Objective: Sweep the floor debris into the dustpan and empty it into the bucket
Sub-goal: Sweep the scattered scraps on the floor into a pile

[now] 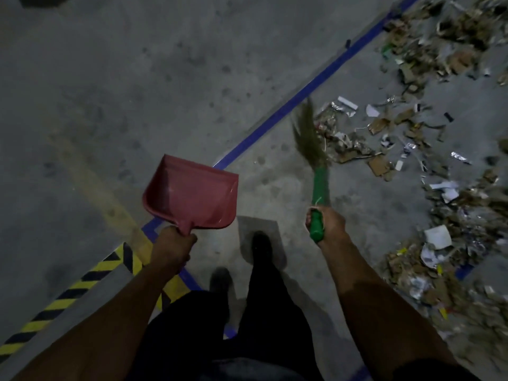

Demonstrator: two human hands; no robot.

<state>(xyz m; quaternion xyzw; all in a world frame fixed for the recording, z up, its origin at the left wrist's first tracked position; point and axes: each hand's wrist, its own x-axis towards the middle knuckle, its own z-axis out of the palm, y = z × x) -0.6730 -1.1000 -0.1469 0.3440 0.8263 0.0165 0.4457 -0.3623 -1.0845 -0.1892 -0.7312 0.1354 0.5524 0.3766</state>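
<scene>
My left hand (173, 247) grips the handle of a red dustpan (192, 193), held above the floor with nothing in it. My right hand (327, 224) grips the green handle of a grass broom (316, 160); its blurred bristles reach the near edge of the debris. Floor debris (428, 149), torn cardboard, paper scraps and foil bits, lies spread over the right side of the grey floor. No bucket is in view.
A blue floor line (310, 86) runs diagonally from upper right toward my feet (261, 246). Yellow-black hazard tape (68, 292) crosses the lower left. A dark object (38, 0) sits at the top left corner. Bare grey concrete covers the left half.
</scene>
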